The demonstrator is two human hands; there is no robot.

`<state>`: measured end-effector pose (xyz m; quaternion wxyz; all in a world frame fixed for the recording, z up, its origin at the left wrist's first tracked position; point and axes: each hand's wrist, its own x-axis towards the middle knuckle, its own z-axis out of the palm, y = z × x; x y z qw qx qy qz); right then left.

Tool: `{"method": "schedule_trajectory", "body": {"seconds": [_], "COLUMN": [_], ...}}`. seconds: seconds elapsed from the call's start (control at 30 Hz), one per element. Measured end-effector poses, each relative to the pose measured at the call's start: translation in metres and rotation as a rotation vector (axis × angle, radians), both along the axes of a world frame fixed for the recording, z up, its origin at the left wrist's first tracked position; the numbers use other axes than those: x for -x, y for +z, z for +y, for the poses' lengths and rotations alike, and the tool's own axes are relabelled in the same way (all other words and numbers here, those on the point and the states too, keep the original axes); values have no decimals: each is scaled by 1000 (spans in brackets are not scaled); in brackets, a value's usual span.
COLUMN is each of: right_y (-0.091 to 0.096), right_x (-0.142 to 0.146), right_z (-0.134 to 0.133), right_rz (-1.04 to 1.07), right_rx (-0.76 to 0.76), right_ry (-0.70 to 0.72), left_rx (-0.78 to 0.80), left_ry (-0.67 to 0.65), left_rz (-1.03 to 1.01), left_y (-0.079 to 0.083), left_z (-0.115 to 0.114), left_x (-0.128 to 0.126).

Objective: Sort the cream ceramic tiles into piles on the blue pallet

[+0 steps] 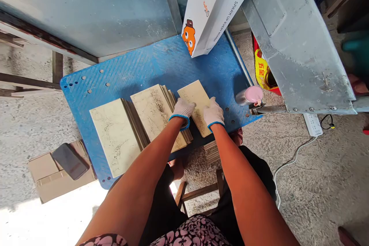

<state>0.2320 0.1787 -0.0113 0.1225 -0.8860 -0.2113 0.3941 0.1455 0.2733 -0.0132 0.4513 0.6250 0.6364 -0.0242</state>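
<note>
A cream rectangular tile point(193, 94) with dark specks lies slanted at the right part of the blue table point(121, 80). My left hand point(183, 110), in a white knit glove with a blue cuff, grips its left long edge. On the opposite edge, my right hand point(213, 114), gloved the same way, has its fingers closed on the tile. Just left of my left hand leans a middle stack of similar tiles point(152, 103), its top face heavily speckled. Farther left is another stack of tiles point(113, 130), fanned along its right side.
A white paper bag point(213, 11) stands at the table's back. Near the right edge is a pink-lidded bottle point(250, 95), beside a metal panel point(296, 38). More stacked pieces point(211, 152) sit below the front edge. A phone point(70, 160) rests on cardboard point(54, 188); a power strip point(313, 125) lies right.
</note>
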Motion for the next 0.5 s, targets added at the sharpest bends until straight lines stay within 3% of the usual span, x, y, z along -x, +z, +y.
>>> {"method": "schedule_trajectory", "body": {"seconds": [0.13,0.37,0.5], "right_y": [-1,-4,-9], "right_x": [0,-1,-1], "right_z": [1,2,1], "right_rz": [26,58,46], "right_rx": [7,-12,10], "right_ry": [-26,-79,-60], "left_rx": [-17,119,165], "left_ry": [-33,174,183], "left_rz": [25,-184,-187], "left_y": [-6,-17,-22], "left_z": [1,1,1], "left_x": [4,2,-6]}}
